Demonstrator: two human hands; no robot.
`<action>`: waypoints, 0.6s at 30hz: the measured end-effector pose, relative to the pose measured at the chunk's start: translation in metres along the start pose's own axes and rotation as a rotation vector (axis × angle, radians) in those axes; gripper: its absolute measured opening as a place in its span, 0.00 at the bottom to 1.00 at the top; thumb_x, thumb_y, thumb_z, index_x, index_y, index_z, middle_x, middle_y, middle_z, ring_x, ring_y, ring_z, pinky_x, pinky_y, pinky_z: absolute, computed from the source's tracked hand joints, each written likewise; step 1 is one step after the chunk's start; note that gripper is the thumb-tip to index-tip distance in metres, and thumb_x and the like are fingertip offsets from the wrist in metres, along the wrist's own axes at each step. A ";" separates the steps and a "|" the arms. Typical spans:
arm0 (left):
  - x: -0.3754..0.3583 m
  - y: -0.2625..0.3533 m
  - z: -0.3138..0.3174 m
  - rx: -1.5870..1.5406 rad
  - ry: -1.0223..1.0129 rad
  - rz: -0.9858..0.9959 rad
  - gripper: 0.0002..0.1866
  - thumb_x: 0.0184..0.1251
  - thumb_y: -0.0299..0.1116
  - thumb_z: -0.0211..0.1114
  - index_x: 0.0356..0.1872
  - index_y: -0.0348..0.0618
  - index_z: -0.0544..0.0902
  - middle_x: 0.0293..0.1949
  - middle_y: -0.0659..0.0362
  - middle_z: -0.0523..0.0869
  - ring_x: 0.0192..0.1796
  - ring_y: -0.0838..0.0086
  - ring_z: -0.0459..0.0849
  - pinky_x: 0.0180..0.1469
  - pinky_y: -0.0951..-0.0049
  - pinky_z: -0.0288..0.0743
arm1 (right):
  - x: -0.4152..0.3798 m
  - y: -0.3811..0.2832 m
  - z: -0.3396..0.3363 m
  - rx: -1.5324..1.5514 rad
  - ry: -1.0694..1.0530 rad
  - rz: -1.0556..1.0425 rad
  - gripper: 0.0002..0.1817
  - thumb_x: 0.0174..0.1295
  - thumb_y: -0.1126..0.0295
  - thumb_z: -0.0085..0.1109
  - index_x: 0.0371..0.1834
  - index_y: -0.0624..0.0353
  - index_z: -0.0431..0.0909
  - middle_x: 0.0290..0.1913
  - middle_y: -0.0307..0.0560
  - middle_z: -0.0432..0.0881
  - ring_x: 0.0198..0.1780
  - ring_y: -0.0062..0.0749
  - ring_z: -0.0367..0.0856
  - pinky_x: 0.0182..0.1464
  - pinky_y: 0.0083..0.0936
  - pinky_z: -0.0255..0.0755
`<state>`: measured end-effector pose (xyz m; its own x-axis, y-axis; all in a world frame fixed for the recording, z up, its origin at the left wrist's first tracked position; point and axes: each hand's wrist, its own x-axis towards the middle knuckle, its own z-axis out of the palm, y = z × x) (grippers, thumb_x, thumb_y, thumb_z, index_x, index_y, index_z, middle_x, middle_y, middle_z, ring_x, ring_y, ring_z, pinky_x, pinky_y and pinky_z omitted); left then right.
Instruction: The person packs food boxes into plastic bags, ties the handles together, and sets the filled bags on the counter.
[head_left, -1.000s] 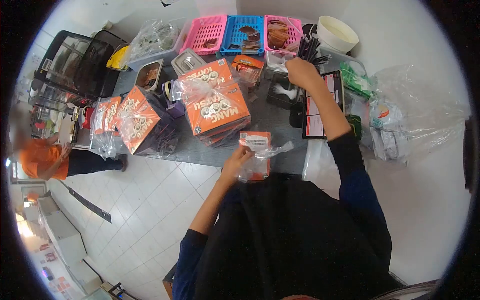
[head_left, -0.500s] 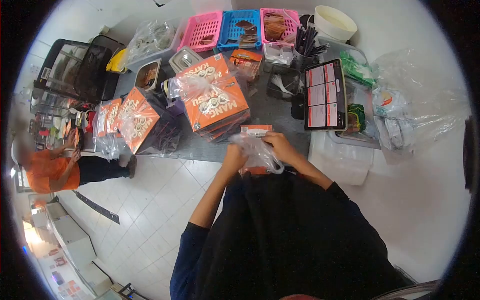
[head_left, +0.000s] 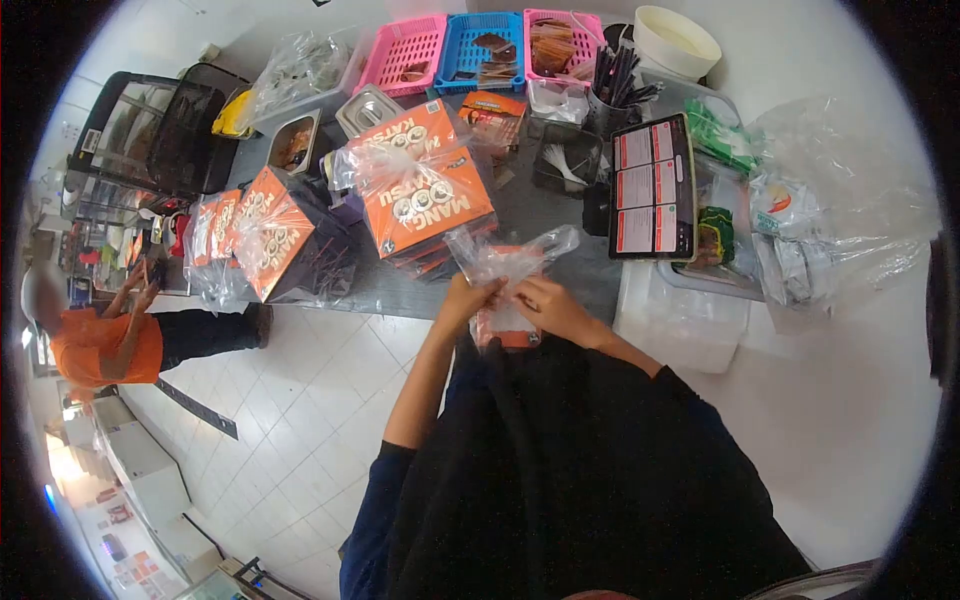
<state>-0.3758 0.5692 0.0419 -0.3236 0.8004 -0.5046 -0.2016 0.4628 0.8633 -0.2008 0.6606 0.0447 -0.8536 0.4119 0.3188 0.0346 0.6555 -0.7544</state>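
A small orange-and-white box stands at the table's front edge, close against my body, inside a clear plastic bag. My left hand pinches the gathered bag above the box. From the other side, my right hand grips the bag too, its fingers close to the left ones. Loose bag ends flare out beyond both hands. Just past them to the left is a bagged stack of orange boxes with a knotted top.
More bagged orange boxes lie to the left. A tablet leans at the right, near large clear bags. Baskets line the back, with black utensils beside them. A person in an orange shirt stands far left.
Both hands have come closer together over the box. The bag ends, previously hanging toward me as a loop, now spread out beyond my hands.
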 end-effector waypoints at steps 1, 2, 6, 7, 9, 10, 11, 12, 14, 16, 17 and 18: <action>-0.007 0.000 0.007 -0.124 0.015 -0.028 0.15 0.58 0.33 0.70 0.41 0.36 0.78 0.32 0.57 0.85 0.37 0.74 0.85 0.37 0.75 0.79 | -0.004 0.001 -0.001 0.133 0.029 0.176 0.05 0.57 0.75 0.59 0.33 0.64 0.76 0.31 0.48 0.78 0.36 0.34 0.82 0.39 0.25 0.75; -0.008 -0.012 0.015 -0.088 0.087 0.119 0.15 0.58 0.32 0.70 0.40 0.35 0.76 0.31 0.55 0.85 0.34 0.74 0.85 0.35 0.75 0.79 | -0.004 0.005 -0.003 0.156 0.043 0.174 0.05 0.57 0.75 0.60 0.33 0.64 0.76 0.31 0.47 0.78 0.35 0.31 0.82 0.38 0.24 0.75; -0.023 -0.026 0.044 0.244 0.274 0.517 0.14 0.60 0.28 0.68 0.39 0.34 0.72 0.32 0.50 0.85 0.32 0.68 0.86 0.32 0.69 0.79 | -0.013 0.023 0.002 0.413 0.095 0.294 0.05 0.58 0.75 0.62 0.32 0.65 0.77 0.33 0.43 0.81 0.35 0.21 0.81 0.38 0.19 0.74; -0.025 -0.026 0.049 0.290 0.285 0.554 0.13 0.60 0.29 0.67 0.39 0.35 0.72 0.33 0.49 0.85 0.34 0.66 0.86 0.33 0.68 0.79 | -0.016 0.027 0.004 0.518 0.106 0.353 0.05 0.59 0.76 0.62 0.32 0.65 0.77 0.34 0.42 0.81 0.36 0.19 0.80 0.39 0.17 0.74; -0.026 -0.025 0.052 0.393 0.274 0.604 0.10 0.61 0.28 0.65 0.38 0.36 0.73 0.33 0.48 0.83 0.35 0.61 0.86 0.34 0.65 0.78 | -0.019 0.037 0.007 0.656 0.137 0.436 0.04 0.58 0.76 0.62 0.32 0.65 0.78 0.35 0.39 0.82 0.37 0.18 0.80 0.40 0.18 0.75; -0.027 -0.025 0.050 0.450 0.251 0.619 0.09 0.62 0.27 0.64 0.37 0.36 0.73 0.33 0.47 0.83 0.36 0.59 0.85 0.35 0.63 0.77 | -0.020 0.042 0.007 0.724 0.153 0.475 0.04 0.58 0.76 0.62 0.32 0.65 0.78 0.35 0.38 0.82 0.37 0.18 0.80 0.41 0.19 0.75; -0.028 -0.023 0.050 0.508 0.229 0.633 0.08 0.62 0.27 0.63 0.37 0.36 0.74 0.33 0.47 0.82 0.36 0.56 0.84 0.36 0.62 0.76 | -0.020 0.043 0.006 0.728 0.148 0.487 0.04 0.59 0.76 0.62 0.33 0.65 0.79 0.35 0.38 0.82 0.37 0.18 0.80 0.41 0.19 0.76; -0.028 -0.020 0.050 0.541 0.230 0.664 0.07 0.61 0.26 0.63 0.36 0.36 0.75 0.32 0.47 0.81 0.36 0.55 0.83 0.36 0.61 0.76 | -0.020 0.043 0.004 0.733 0.143 0.498 0.03 0.59 0.76 0.62 0.34 0.65 0.79 0.35 0.38 0.82 0.38 0.19 0.80 0.42 0.19 0.76; -0.030 -0.015 0.050 0.607 0.236 0.727 0.06 0.59 0.25 0.63 0.34 0.36 0.76 0.31 0.47 0.80 0.35 0.51 0.81 0.37 0.60 0.75 | -0.019 0.041 0.001 0.710 0.124 0.497 0.04 0.59 0.76 0.61 0.35 0.65 0.80 0.35 0.39 0.83 0.38 0.19 0.80 0.43 0.18 0.76; -0.031 -0.009 0.049 0.616 0.200 0.736 0.05 0.58 0.24 0.62 0.34 0.36 0.77 0.30 0.48 0.79 0.35 0.51 0.80 0.37 0.59 0.75 | -0.018 0.038 0.000 0.656 0.099 0.472 0.05 0.60 0.76 0.61 0.38 0.65 0.81 0.36 0.39 0.83 0.39 0.19 0.81 0.43 0.18 0.75; -0.031 -0.008 0.049 0.621 0.182 0.740 0.05 0.57 0.24 0.62 0.33 0.35 0.77 0.30 0.48 0.79 0.35 0.51 0.80 0.37 0.59 0.75 | -0.019 0.039 0.000 0.646 0.089 0.467 0.06 0.60 0.76 0.61 0.38 0.65 0.81 0.36 0.40 0.83 0.39 0.19 0.81 0.43 0.18 0.75; -0.031 -0.007 0.049 0.622 0.171 0.723 0.05 0.57 0.24 0.62 0.33 0.35 0.78 0.31 0.48 0.79 0.35 0.52 0.80 0.37 0.59 0.75 | -0.020 0.040 0.000 0.637 0.081 0.463 0.06 0.60 0.76 0.62 0.38 0.65 0.81 0.37 0.40 0.84 0.39 0.19 0.81 0.43 0.17 0.75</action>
<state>-0.3191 0.5598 0.0516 -0.3171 0.9275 0.1982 0.6079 0.0384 0.7931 -0.1826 0.6786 0.0079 -0.7839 0.6149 -0.0856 0.0519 -0.0726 -0.9960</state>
